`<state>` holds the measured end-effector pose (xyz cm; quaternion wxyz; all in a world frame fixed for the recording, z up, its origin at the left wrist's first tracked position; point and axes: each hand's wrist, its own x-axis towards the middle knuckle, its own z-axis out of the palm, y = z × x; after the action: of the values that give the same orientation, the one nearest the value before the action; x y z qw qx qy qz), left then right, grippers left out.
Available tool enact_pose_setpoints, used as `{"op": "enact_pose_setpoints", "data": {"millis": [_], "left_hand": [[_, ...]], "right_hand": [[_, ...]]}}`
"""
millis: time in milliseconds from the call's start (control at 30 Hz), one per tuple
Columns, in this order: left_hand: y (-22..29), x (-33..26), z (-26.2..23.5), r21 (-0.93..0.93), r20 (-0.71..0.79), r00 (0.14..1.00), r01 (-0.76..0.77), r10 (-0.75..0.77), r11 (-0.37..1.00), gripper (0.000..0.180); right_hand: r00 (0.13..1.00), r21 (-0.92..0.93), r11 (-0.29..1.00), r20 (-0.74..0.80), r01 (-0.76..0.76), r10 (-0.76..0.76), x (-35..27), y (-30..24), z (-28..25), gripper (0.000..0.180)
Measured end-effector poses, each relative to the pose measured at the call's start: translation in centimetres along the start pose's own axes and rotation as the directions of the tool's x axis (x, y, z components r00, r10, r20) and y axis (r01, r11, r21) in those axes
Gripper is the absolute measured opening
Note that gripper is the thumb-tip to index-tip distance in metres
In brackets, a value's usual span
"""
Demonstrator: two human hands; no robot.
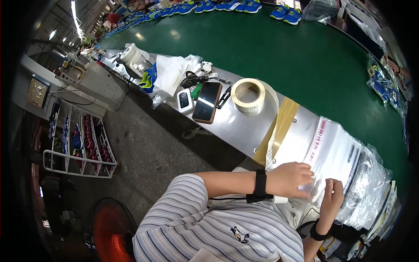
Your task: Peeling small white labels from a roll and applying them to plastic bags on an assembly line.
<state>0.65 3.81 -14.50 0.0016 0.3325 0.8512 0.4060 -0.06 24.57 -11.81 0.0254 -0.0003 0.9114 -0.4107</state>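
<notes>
Clear plastic bags [334, 150] with a pink printed strip lie stacked and overlapping at the right end of the metal ledge. My left hand [290, 180] reaches over their left near corner, its thumb apart from the fingers and nothing visible in its grasp. At the bags' near edge, my right hand [332, 198] has its fingers drawn together, pinching the plastic. A roll of whitish label tape [248, 97] sits on the ledge, and its loose strip [273, 135] runs down toward my left wrist.
Left of the roll lie a phone [207, 102], a small white device [184, 101] and white paper [171, 75]. Beyond the ledge runs a green conveyor belt [218, 48] with blue shoes [286, 14]. A fan [112, 231] and a shoe rack [83, 142] stand at left.
</notes>
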Motion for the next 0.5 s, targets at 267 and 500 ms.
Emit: {"op": "enact_pose_setpoints", "data": {"millis": [267,500], "left_hand": [[-1.1,-0.1,2.3,0.114,0.318,0.947,0.007,-0.043,0.993,0.075],[-2.5,-0.3,1.3,0.07,0.303,0.952,-0.057,0.033,0.996,0.067]], "right_hand": [[0.963,-0.459,0.888,-0.225,0.029,-0.148,0.5,4.6,3.6,0.023],[0.913,-0.241,0.969,-0.38,0.059,-0.15,1.0,4.8,2.2,0.011]]}}
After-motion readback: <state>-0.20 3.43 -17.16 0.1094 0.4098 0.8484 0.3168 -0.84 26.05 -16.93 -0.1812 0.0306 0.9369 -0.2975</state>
